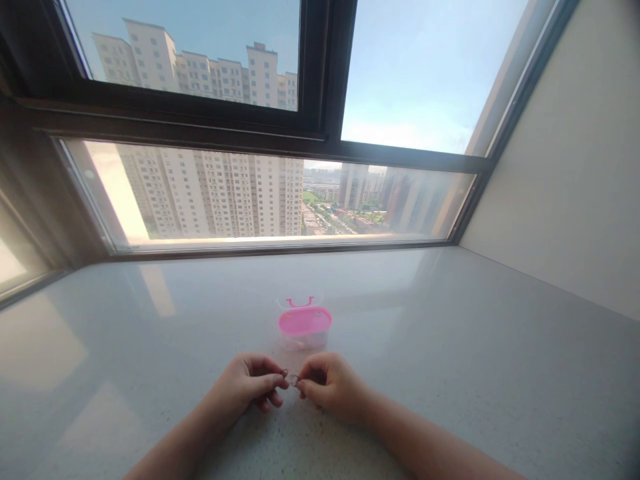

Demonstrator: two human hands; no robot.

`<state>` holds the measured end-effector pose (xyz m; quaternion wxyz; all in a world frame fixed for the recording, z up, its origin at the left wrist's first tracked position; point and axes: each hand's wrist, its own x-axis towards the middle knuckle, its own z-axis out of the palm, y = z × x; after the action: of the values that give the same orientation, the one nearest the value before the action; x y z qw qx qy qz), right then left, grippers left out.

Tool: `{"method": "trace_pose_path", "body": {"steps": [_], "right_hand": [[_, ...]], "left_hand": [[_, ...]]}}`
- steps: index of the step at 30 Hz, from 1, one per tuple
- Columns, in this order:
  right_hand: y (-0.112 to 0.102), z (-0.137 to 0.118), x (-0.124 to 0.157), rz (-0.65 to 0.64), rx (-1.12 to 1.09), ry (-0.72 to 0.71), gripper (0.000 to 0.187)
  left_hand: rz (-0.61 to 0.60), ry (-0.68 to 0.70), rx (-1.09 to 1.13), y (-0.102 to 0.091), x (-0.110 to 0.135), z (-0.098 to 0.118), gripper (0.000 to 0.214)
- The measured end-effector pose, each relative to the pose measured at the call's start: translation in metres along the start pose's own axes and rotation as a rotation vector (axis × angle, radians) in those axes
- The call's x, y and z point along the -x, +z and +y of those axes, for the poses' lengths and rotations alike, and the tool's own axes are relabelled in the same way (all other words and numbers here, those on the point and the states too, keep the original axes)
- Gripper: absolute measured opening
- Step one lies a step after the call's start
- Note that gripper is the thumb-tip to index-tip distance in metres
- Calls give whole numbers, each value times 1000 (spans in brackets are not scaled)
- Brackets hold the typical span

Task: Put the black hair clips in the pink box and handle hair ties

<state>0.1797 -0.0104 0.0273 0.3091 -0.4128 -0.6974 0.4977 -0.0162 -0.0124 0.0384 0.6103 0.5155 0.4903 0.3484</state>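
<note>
My left hand [250,387] and my right hand [327,385] meet low in the middle of the view, both pinched with fingertips almost touching. Between them is a tiny thin ring-like thing [290,378], too small to name. Just beyond my fingers a small clear plastic box with a pink lid [305,321] stands on the grey stone sill [450,347]. A pink hook sticks up from the back of the lid.
A wide dark-framed window [320,143] runs along the far edge of the sill, with tall apartment blocks outside. A pale wall [575,173] closes the right side. The sill stretches wide to the left and right of the box.
</note>
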Motion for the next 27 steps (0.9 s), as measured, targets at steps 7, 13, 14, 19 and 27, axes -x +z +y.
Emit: {"method": "trace_pose_path", "body": {"steps": [7, 13, 14, 19, 27], "right_hand": [[0, 2, 0, 4, -2, 0, 17], [0, 1, 1, -10, -12, -14, 19], [-1, 1, 1, -11, -13, -15, 19], [-1, 0, 1, 2, 16, -23, 18], [0, -2, 0, 10, 26, -28, 13]], "left_hand": [[17, -12, -21, 2, 2, 2, 21], [-3, -18, -34, 0, 1, 2, 23], [-4, -17, -30, 0, 1, 2, 23], [-12, -7, -4, -2, 0, -2, 24], [-30, 1, 3, -3, -2, -3, 26]]}}
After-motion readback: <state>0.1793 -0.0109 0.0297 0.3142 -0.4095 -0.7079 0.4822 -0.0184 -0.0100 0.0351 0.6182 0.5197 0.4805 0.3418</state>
